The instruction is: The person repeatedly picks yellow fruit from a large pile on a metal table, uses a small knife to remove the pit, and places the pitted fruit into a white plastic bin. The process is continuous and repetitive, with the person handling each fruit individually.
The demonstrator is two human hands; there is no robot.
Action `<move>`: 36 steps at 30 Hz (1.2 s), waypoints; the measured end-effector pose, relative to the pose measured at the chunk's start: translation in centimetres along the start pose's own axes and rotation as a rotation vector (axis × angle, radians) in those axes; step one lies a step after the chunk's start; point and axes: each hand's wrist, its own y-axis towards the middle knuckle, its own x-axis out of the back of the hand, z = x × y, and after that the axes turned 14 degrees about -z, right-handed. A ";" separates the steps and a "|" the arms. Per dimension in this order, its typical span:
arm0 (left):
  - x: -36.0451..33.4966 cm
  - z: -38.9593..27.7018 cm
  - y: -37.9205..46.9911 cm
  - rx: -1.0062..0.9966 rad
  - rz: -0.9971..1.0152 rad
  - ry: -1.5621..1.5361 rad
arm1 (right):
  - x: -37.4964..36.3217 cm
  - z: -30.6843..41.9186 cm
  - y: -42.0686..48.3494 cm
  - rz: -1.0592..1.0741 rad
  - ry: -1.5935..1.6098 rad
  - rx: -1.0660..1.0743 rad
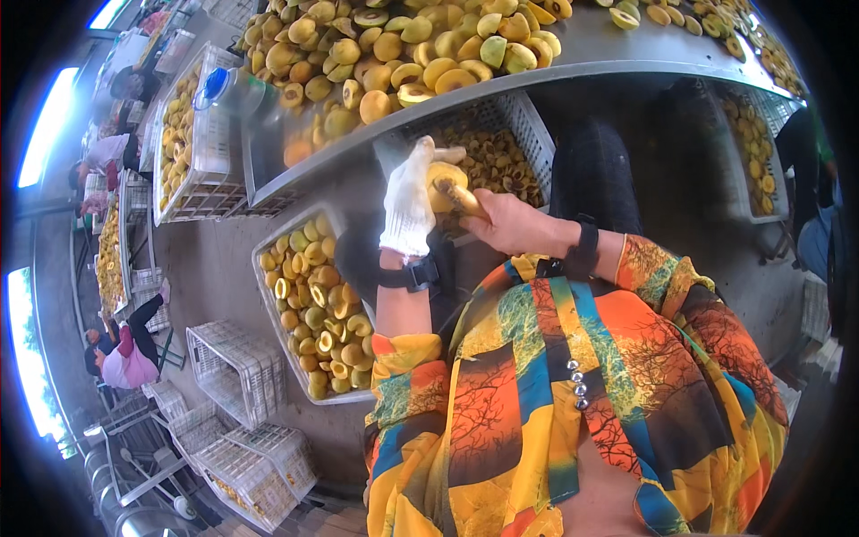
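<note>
My left hand [411, 201], in a white knit glove, holds a yellow peach half [439, 176] with its cut side towards me. My bare right hand [504, 221] grips a short hand tool [470, 201] with a pale handle. The tool's tip meets the fruit at its centre; its exact shape is partly hidden. Below both hands, a white plastic crate [530, 121] holds many brown and yellow pits or scraps. A heap of halved peaches [402, 54] lies on the metal table [577, 67] beyond my hands.
Left of my legs, a white crate [262, 295] holds peach halves. Another full crate [201, 191] stands beside the table, near a plastic bottle with a blue cap [218, 80]. Empty-looking crates [235, 369] lie lower left. People [131, 356] sit at far left; another person [815, 221] is at right.
</note>
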 end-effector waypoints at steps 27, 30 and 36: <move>-0.5 -1.4 -1.2 0.104 0.023 -0.473 | 1.8 -0.8 1.4 0.438 1.129 -0.628; 0.0 -1.8 -1.8 0.066 0.128 -0.414 | 2.1 -2.7 1.5 0.545 1.296 -0.590; 0.0 -2.0 -2.1 0.067 0.096 -0.353 | 1.9 -2.6 1.3 0.474 1.127 -0.539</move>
